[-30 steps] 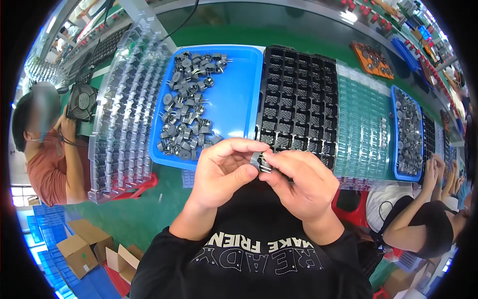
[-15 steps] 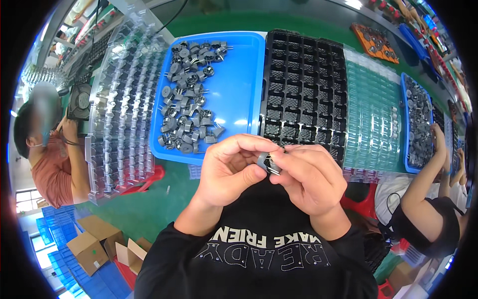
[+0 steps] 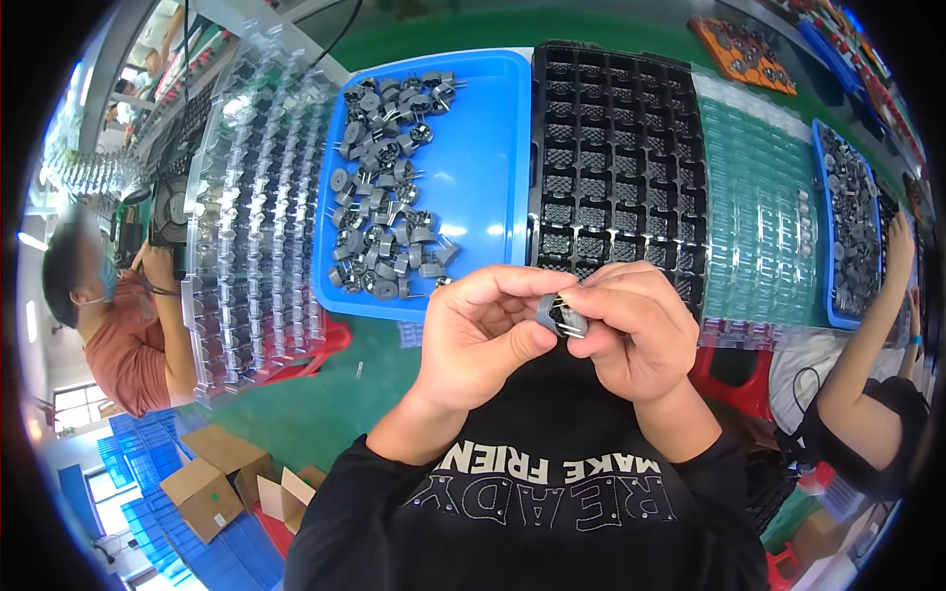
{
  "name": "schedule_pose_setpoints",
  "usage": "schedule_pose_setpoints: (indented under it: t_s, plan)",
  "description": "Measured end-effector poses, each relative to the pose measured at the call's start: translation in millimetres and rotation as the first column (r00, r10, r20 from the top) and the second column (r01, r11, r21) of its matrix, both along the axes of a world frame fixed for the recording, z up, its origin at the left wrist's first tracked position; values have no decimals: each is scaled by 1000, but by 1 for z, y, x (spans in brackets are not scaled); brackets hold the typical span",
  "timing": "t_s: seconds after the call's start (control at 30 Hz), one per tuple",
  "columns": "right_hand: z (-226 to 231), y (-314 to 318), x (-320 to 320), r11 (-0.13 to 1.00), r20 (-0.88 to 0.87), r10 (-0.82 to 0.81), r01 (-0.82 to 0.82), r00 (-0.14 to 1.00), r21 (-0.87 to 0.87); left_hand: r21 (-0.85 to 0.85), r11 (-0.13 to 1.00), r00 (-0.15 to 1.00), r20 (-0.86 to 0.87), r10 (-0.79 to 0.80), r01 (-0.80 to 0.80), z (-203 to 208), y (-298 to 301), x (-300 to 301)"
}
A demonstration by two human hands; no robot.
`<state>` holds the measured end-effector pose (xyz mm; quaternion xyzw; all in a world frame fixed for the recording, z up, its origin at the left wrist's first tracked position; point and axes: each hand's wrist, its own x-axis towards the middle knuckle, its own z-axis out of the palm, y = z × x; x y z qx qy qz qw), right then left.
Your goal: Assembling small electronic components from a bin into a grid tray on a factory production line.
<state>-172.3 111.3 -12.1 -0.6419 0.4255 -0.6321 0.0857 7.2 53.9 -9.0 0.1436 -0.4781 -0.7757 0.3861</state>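
Observation:
Between my two hands, in front of my chest, is a small round grey component with metal pins [image 3: 558, 317]. My left hand [image 3: 475, 340] pinches its grey body between thumb and fingers. At the pin side, the closed thumb and fingertips of my right hand [image 3: 639, 335] grip the same part and cover some of it. Just beyond my left hand lies a blue tray [image 3: 478, 187] with many similar grey components [image 3: 379, 202] heaped along its left half. A black compartment tray [image 3: 619, 163] stands beyond my right hand.
Clear plastic trays [image 3: 266, 207] stand left of the blue tray, and more clear trays [image 3: 759, 207] right of the black one. Farther right, another blue tray [image 3: 849, 227] holds grey parts near a co-worker's arm [image 3: 867, 345]. Another person [image 3: 123, 335] sits left. Cardboard boxes [image 3: 202, 492] stand lower left.
The whole view has shifted a little, with most things now farther right. Both hands still hold the component, which is tilted slightly differently between the fingertips.

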Motion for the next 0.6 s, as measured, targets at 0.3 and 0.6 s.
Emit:
schedule_pose_setpoints:
  t_s: [0.3, 0.6]
  plan:
    - [1, 4, -6, 998, -110, -7, 0, 994, -65, 19, 996, 988, 131, 85, -88, 13, 12, -6]
    - [6, 25, -7, 997, 83, 18, -24, 996, 67, -9, 998, 994, 92, 57, -57, 16, 20, -10]
